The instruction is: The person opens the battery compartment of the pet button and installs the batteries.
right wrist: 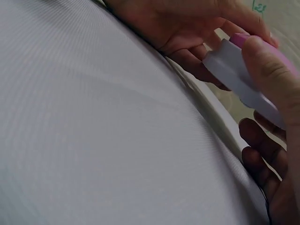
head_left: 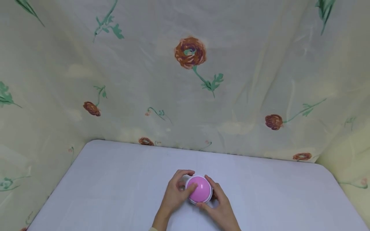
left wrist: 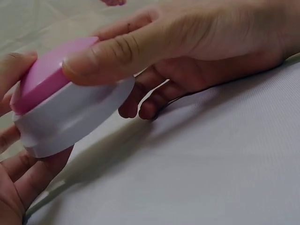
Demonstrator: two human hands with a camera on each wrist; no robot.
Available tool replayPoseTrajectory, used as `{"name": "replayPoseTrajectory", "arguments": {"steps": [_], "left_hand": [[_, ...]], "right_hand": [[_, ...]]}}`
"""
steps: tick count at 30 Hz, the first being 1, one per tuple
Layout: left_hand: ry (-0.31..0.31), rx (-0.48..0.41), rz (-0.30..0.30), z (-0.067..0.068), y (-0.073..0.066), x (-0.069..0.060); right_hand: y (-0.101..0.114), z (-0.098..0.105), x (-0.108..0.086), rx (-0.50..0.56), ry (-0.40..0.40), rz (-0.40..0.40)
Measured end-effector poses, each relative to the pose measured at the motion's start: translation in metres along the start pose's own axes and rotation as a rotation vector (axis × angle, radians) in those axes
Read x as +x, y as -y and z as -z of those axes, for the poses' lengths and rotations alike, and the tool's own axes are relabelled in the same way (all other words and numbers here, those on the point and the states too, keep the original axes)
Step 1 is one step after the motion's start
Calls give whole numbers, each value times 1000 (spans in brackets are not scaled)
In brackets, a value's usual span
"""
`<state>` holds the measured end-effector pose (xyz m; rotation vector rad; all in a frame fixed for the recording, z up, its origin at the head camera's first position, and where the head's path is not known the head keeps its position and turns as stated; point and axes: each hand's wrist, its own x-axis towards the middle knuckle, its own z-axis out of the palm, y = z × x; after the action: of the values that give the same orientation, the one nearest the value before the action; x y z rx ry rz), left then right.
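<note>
A round white case (left wrist: 75, 119) with a glossy pink domed top (head_left: 201, 189) is held between both hands near the table's front. My left hand (head_left: 174, 192) lays its thumb on the pink dome. In the left wrist view, that hand's fingers (left wrist: 40, 176) reach beneath the white base. From the other side my right hand (head_left: 218, 203) grips the case, its thumb (left wrist: 86, 65) at the near rim and a finger at the far rim. Tilted in the wrist views, the case shows its side wall; its underside is hidden.
A white-covered table (head_left: 124, 173) with rounded back corners spreads around the hands. Behind it and at both sides hangs a pale curtain (head_left: 231, 64) printed with reddish-brown flowers and green stems, meeting the table's back edge.
</note>
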<state>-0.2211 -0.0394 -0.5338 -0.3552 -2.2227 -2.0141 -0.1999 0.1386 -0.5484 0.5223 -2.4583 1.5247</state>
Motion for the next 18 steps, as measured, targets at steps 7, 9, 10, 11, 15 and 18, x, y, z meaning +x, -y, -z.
{"name": "replayPoseTrajectory", "arguments": {"steps": [7, 9, 10, 11, 15, 18], "left_hand": [[42, 48, -63, -2, 21, 0], [67, 66, -71, -1, 24, 0], [81, 73, -84, -1, 25, 1], [94, 87, -101, 0, 25, 0], [140, 79, -137, 3, 23, 1], [182, 31, -107, 6, 21, 3]], "right_hand": [[-7, -3, -2, 4, 14, -132], [-7, -2, -2, 31, 11, -159], [-6, -1, -3, 46, 9, -168], [-6, -1, -2, 58, 7, -174], [-6, 0, -1, 110, 3, -194], [-6, 0, 2, 138, 1, -208]]}}
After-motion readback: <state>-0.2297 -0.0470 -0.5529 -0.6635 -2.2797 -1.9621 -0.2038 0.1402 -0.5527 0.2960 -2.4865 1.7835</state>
